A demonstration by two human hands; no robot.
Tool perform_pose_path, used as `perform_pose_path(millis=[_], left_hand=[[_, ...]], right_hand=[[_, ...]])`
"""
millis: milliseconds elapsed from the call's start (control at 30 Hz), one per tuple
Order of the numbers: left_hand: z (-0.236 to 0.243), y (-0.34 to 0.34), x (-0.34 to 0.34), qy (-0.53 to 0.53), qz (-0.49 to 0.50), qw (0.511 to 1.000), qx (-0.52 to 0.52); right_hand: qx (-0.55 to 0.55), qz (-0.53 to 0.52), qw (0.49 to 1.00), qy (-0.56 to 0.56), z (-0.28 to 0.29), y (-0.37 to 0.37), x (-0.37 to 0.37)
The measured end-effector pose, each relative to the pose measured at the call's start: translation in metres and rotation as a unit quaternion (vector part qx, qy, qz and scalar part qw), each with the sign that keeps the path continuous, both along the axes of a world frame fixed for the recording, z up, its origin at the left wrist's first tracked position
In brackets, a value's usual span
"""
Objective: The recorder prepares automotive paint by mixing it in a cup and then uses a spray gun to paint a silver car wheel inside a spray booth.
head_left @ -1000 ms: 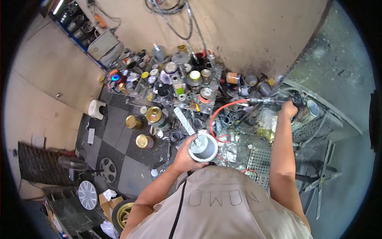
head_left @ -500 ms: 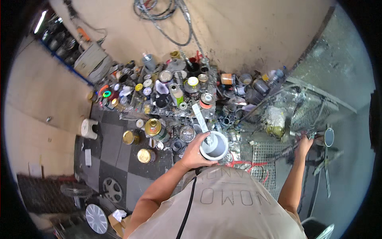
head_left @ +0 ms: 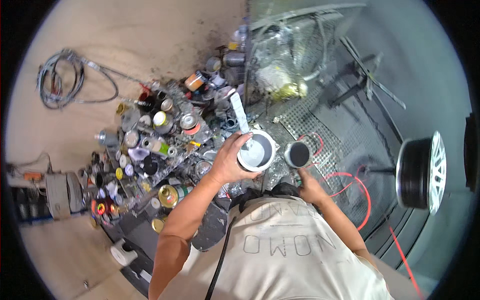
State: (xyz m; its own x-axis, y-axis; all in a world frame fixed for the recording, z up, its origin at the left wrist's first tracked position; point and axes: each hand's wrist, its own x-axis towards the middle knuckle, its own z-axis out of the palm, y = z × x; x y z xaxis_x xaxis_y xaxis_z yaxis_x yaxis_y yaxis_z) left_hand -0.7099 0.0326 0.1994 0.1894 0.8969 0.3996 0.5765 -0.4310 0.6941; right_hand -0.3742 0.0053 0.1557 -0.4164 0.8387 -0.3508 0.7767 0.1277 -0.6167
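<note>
My left hand grips a white-rimmed can with pale grey contents, tilted toward the camera. A flat paint-smeared stick stands in it, leaning toward the back. Just right of the can, my right hand is closed beneath a round metal cup with a dark interior, apparently the cup of a spray gun, whose body is largely hidden. A red hose loops beside that hand.
A crowded bench of tins, bottles and cups spans the left. A mounted wheel rim stands at the right, near a metal stand and grated floor mat. Coiled hoses hang on the wall.
My view has swung right, bringing the wheel rim into sight. My right hand, with the gun and cup, has moved down and inward from the far right to beside the white can.
</note>
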Motion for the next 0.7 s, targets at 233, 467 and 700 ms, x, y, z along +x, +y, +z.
perform_pose_path(millis=[233,467,700], left_hand=[[0.023,0.028,0.059,0.107,-0.094,0.989,0.038],[0.055,0.042,0.114,0.211,-0.159,0.963,0.054],[0.078,0.038,0.176,0.276,-0.172,0.944,0.057]], right_hand=[[-0.052,-0.021,0.993,0.099,-0.036,-0.026,0.013],[-0.019,-0.054,0.99,0.133,-0.037,-0.036,0.043],[-0.054,-0.065,0.984,0.154,-0.025,-0.038,0.083]])
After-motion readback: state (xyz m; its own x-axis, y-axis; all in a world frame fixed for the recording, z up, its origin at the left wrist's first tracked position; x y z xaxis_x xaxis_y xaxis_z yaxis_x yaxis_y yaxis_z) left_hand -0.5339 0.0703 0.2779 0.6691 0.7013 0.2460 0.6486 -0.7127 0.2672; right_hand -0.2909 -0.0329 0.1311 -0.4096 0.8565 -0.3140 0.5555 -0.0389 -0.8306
